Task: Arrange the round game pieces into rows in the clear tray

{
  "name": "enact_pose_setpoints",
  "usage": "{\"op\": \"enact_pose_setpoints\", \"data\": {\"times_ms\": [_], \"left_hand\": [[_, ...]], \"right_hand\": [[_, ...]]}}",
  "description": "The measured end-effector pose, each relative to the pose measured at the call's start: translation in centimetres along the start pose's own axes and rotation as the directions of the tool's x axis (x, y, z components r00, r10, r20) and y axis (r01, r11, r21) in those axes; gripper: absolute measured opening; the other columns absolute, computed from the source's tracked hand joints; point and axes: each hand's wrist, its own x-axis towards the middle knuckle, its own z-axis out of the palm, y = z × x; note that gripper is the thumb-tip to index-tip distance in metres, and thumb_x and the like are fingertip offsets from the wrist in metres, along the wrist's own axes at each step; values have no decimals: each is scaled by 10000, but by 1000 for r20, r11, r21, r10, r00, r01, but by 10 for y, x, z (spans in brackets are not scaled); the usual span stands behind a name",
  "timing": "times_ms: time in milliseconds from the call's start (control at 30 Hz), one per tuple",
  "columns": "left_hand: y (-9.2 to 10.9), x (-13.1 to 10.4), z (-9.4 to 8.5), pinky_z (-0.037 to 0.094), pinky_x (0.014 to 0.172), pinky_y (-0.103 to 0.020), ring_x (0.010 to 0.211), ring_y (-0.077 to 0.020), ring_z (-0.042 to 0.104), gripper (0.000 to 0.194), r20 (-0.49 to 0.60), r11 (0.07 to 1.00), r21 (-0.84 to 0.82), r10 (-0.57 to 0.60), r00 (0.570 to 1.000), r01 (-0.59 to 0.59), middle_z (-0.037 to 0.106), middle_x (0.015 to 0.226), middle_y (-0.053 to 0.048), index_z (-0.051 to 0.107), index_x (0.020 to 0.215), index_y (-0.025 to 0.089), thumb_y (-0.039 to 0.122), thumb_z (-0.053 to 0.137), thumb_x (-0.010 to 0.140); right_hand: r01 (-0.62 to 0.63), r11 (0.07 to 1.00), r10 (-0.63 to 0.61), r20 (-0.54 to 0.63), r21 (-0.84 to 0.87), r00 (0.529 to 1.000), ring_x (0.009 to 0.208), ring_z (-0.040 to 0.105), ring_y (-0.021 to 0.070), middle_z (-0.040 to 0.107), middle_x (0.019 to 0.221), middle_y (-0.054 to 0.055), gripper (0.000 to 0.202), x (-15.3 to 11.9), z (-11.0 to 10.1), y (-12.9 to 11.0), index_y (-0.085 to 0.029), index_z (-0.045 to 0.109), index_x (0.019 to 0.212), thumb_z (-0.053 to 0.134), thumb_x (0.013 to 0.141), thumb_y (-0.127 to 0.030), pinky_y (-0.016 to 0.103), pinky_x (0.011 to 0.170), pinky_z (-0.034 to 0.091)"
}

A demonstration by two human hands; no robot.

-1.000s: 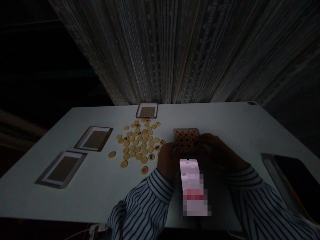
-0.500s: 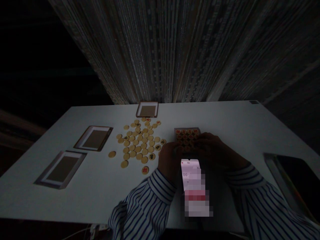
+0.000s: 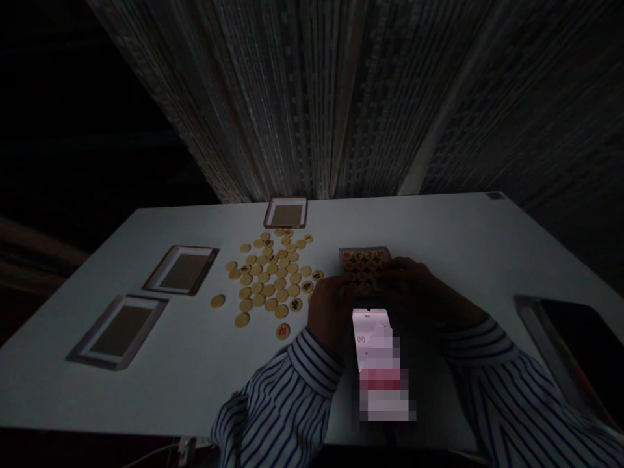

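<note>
A small open box (image 3: pixel 385 249) stands in front of me, with Chinese chess pieces (image 3: pixel 361 266) in rows inside it, their red characters facing up. Curled at its near left corner, my left hand (image 3: pixel 330 309) touches the box, and its fingertips are dim. My right hand (image 3: pixel 412 283) bends over the right side, fingers drawn together on the nearer rows; whatever they pinch is too dark to make out. Left of the box lie many loose round pieces (image 3: pixel 270 290), mostly blank side up, a few showing red or black characters.
A lit phone (image 3: pixel 370 322), partly pixelated, lies between my forearms. Open box lids or trays sit at the left (image 3: pixel 181 270), the near left (image 3: pixel 119 331) and the back (image 3: pixel 286 213) of the white table (image 3: pixel 195 383). A dark flat device (image 3: pixel 575 338) rests at right.
Both hands stay at the box with hardly any movement. The loose pieces and the phone lie as before; the view has shifted very slightly.
</note>
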Motion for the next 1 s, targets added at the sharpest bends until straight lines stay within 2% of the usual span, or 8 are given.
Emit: {"op": "enact_pose_setpoints", "data": {"times_ms": [300, 600, 767, 1000], "left_hand": [[0, 0, 0, 475, 787, -336, 874, -203, 607, 166, 0, 999, 4, 36, 999, -36, 679, 904, -83, 651, 909, 152, 152, 533, 793], [1, 0, 0, 482, 790, -346, 883, -203, 612, 170, -2, 999, 36, 18, 1000, -18, 680, 907, -79, 652, 915, 159, 152, 535, 793], [-3, -1, 2, 493, 773, -338, 863, -195, 615, 153, -30, 997, 56, 59, 998, -58, 680, 895, -65, 648, 895, 161, 140, 545, 784], [-4, -1, 2, 503, 766, -339, 849, -194, 619, 146, -50, 995, 56, 85, 995, -82, 681, 882, -67, 646, 902, 155, 145, 561, 784]], "right_hand": [[-11, 1000, 11, 13, 15, 1000, 826, 601, 208, 639, 948, 100, 189, 2, -2, -4, -192, 688, 912, 612, 765, -283, 379, 696, 519], [0, 1000, 0, 19, 19, 1000, 845, 603, 224, 631, 972, 115, 197, 1, -3, -4, -181, 691, 922, 599, 774, -275, 389, 704, 515], [-40, 998, 39, 36, 44, 999, 820, 608, 216, 636, 949, 113, 209, 2, -3, -5, -181, 690, 927, 604, 770, -288, 380, 690, 515], [-16, 997, 15, 19, 73, 1000, 838, 599, 219, 636, 953, 115, 209, 0, -3, -3, -174, 673, 932, 608, 765, -282, 390, 716, 509]]}}
